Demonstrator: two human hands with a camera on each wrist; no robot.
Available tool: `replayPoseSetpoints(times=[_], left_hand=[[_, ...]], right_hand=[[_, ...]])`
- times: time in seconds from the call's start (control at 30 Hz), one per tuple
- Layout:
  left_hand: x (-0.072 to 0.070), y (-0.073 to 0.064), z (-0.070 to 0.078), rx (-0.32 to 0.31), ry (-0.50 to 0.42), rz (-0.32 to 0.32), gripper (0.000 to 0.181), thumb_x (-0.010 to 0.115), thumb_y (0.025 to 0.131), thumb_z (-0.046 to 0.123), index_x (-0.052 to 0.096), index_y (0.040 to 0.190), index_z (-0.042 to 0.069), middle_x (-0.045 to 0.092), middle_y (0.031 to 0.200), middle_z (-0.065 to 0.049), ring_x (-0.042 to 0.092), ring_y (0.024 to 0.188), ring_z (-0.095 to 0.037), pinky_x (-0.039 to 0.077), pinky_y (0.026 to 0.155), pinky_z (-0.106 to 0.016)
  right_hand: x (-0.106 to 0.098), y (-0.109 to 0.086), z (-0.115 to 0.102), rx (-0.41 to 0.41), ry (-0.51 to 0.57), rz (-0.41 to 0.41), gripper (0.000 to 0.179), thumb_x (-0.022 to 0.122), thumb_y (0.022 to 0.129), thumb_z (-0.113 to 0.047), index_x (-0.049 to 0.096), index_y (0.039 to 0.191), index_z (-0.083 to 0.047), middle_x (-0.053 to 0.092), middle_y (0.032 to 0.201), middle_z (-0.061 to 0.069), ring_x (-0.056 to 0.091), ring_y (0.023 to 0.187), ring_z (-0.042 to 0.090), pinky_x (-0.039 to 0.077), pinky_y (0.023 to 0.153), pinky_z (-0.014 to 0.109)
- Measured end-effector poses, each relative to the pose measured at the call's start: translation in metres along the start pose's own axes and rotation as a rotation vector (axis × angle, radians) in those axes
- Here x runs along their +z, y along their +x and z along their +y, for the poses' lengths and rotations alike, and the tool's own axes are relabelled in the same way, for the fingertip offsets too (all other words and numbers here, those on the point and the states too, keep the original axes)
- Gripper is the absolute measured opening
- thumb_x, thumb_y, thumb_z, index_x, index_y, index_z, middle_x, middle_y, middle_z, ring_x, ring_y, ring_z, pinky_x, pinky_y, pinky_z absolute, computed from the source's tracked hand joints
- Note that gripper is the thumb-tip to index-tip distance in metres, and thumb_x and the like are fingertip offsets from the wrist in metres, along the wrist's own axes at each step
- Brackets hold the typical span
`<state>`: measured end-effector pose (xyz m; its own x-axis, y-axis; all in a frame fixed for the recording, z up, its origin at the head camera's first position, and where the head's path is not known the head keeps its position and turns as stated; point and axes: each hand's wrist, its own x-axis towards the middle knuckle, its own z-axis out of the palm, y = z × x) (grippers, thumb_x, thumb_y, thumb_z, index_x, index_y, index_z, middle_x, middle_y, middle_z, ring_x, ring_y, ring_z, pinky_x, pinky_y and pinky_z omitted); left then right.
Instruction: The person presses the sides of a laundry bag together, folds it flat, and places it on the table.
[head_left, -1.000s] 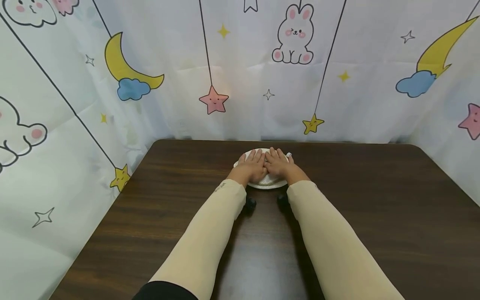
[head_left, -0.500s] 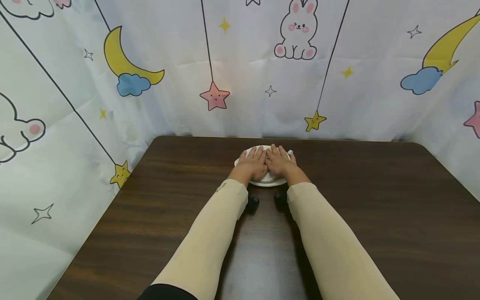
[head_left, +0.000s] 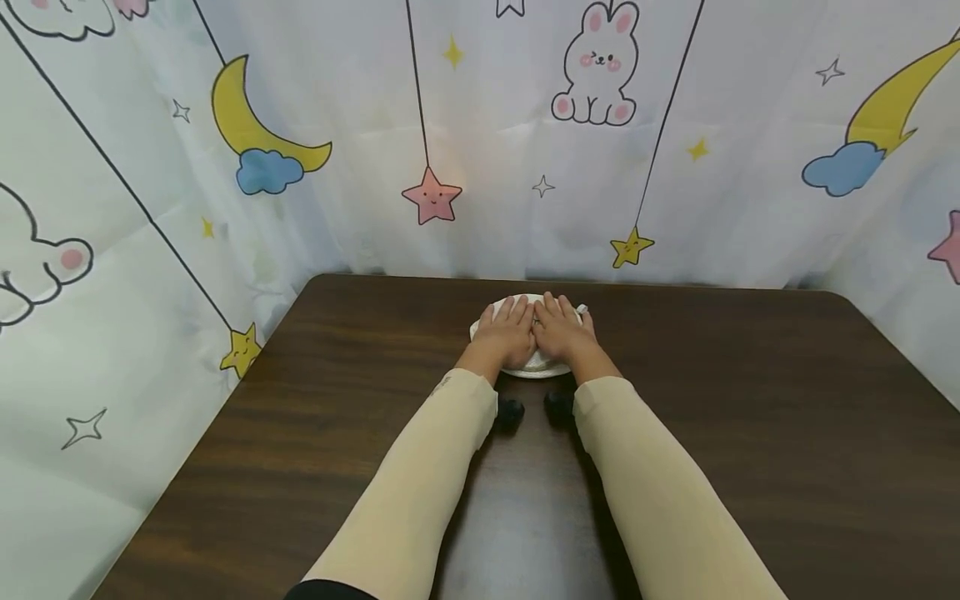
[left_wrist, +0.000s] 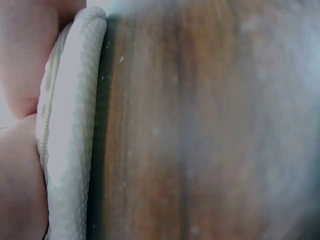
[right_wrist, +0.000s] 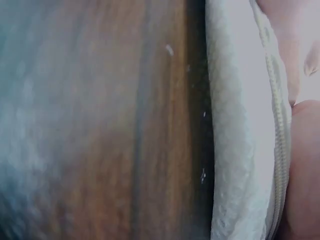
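Near the far edge of the table, a white round zippered pouch (head_left: 538, 367) lies flat under both hands. My left hand (head_left: 512, 335) rests on its left part with straight fingers pointing away from me. Beside it, my right hand (head_left: 564, 335) rests on the right part, its fingers straight too, and the two hands touch at the thumbs. In the left wrist view the pouch (left_wrist: 75, 130) shows a bumpy textured side and a zipper along its rim. The right wrist view shows the same pouch (right_wrist: 240, 130) with its zipper (right_wrist: 278, 125). Most of its top is covered by the hands.
A dark brown wooden table (head_left: 300, 467) extends on all sides of the pouch. Behind it hangs a white curtain (head_left: 495, 225) with cartoon prints. Under the wrists sit two dark rounded objects, one on the left (head_left: 510, 414) and one on the right (head_left: 558, 408).
The head view has shifted slightly. Both hands stay on the pouch with little visible movement, while the dark objects under the wrists have come a little closer together.
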<state>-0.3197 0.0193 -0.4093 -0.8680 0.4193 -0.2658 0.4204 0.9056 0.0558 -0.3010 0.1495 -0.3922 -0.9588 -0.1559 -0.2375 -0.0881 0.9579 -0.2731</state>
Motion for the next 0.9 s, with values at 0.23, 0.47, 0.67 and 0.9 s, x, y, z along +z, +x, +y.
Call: replayPoseSetpoints(times=[0.23, 0.47, 0.67, 0.9], left_hand=[[0.013, -0.008, -0.003, 0.003, -0.043, 0.023, 0.061, 0.02, 0.107, 0.044, -0.005, 0.159, 0.023, -0.011, 0.166, 0.004, -0.012, 0.153, -0.018, -0.004, 0.123, -0.048], [0.011, -0.009, -0.008, 0.046, -0.155, 0.139, 0.06, 0.019, 0.107, 0.043, 0.002, 0.16, 0.021, 0.0, 0.167, 0.001, -0.001, 0.154, -0.022, 0.001, 0.123, -0.047], [0.006, -0.011, -0.006, 0.105, -0.246, 0.216, 0.059, 0.026, 0.105, 0.04, 0.015, 0.16, 0.021, 0.01, 0.167, -0.002, 0.008, 0.154, -0.024, 0.005, 0.123, -0.049], [0.0, -0.021, -0.008, 0.151, -0.343, 0.324, 0.057, 0.037, 0.101, 0.04, 0.034, 0.155, 0.022, 0.027, 0.162, -0.004, 0.017, 0.152, -0.022, 0.002, 0.12, -0.058]], right_hand=[[0.021, 0.001, 0.001, -0.006, 0.004, 0.044, 0.057, 0.022, 0.108, -0.037, 0.012, 0.16, -0.016, -0.002, 0.167, 0.005, -0.006, 0.153, 0.029, -0.002, 0.118, 0.063], [0.018, 0.004, 0.005, -0.037, 0.075, 0.095, 0.059, 0.023, 0.108, -0.041, 0.013, 0.16, -0.016, 0.003, 0.167, 0.006, 0.0, 0.153, 0.031, 0.002, 0.118, 0.064], [0.007, -0.001, 0.013, -0.085, 0.142, 0.118, 0.059, 0.027, 0.107, -0.041, 0.021, 0.158, -0.012, 0.01, 0.166, 0.013, 0.002, 0.152, 0.037, 0.004, 0.116, 0.068], [0.001, -0.013, 0.015, -0.123, 0.154, 0.17, 0.06, 0.03, 0.106, -0.046, 0.03, 0.156, -0.012, 0.012, 0.165, 0.016, 0.004, 0.151, 0.04, 0.003, 0.113, 0.071]])
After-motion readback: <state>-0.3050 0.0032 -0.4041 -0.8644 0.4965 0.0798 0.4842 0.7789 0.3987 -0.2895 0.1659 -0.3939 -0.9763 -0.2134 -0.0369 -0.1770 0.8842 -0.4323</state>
